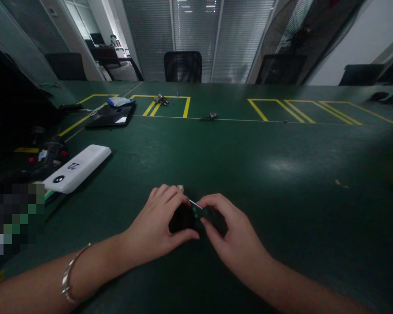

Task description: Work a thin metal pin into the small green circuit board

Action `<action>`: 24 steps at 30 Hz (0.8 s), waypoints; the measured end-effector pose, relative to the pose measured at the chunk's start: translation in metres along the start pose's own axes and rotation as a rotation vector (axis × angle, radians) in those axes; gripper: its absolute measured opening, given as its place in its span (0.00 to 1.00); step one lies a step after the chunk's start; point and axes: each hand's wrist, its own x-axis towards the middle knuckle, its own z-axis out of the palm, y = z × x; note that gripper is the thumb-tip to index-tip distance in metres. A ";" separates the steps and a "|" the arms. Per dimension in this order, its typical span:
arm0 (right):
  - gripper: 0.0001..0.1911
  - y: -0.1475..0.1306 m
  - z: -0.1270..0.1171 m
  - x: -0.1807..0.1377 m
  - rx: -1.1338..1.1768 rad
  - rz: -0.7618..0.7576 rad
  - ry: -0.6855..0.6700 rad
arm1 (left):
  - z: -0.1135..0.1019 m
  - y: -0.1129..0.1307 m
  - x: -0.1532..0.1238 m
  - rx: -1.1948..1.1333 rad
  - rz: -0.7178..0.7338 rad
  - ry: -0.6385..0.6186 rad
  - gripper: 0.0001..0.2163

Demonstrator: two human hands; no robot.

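Both hands meet low in the middle of the view, just above or on the dark green table [236,157]. My left hand [160,213] is curled, its fingertips at one end of a thin whitish strip [195,204] and its thumb stretched below. From the other side, my right hand [229,235] closes thumb and index finger at the strip's right end. Small green marks [195,213] show beneath the strip on something dark, whose shape I cannot make out. A small whitish piece [180,188] shows beside my left fingers. My left wrist wears a silver bracelet [67,279].
A white power bank [80,168] marked 22 stands out at the left, near dark gear [52,150] with red spots. Farther back lie a black tablet-like slab [111,117], small metal parts [161,100] and another metal part [211,116]. Yellow tape [187,107] outlines rectangles. Chairs [182,66] line the far side.
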 end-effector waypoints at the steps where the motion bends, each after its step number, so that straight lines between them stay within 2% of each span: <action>1: 0.18 0.000 0.000 -0.001 -0.040 -0.002 0.000 | 0.001 0.000 0.000 -0.004 0.011 -0.009 0.22; 4: 0.18 0.000 0.000 0.000 -0.158 0.019 0.001 | 0.002 -0.002 0.000 -0.055 0.063 -0.034 0.17; 8: 0.16 -0.002 -0.002 0.002 -0.229 0.018 -0.022 | 0.001 -0.004 0.000 -0.106 0.107 -0.035 0.18; 24: 0.10 -0.001 -0.005 0.003 -0.326 -0.036 -0.056 | 0.002 -0.004 0.000 -0.207 0.087 -0.001 0.17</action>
